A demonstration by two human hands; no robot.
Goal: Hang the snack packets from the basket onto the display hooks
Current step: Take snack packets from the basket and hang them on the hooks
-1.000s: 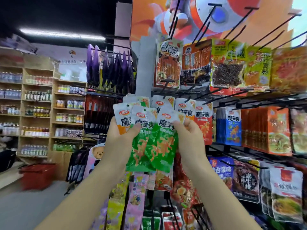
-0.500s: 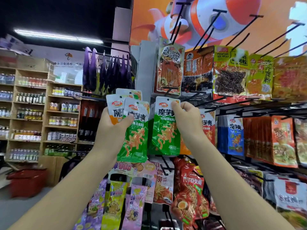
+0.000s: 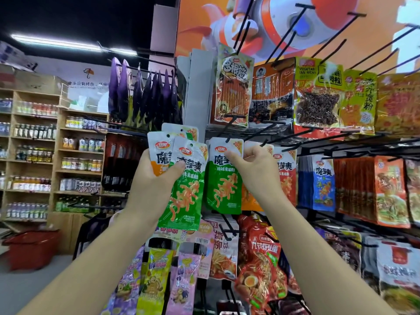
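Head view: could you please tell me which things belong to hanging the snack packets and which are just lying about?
Job: green packet pinched by right hand; fanned packets gripped by left hand; display hook; red basket.
Lying about: purple packets; bottle shelves; rocket poster.

Wooden shelves w/ bottles at left, ceiling strip light, grey floor, orange mural.

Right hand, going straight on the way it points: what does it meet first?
Most likely the black display hook whose tip sits at the top edge of the green packet the right hand pinches; depth is unclear.
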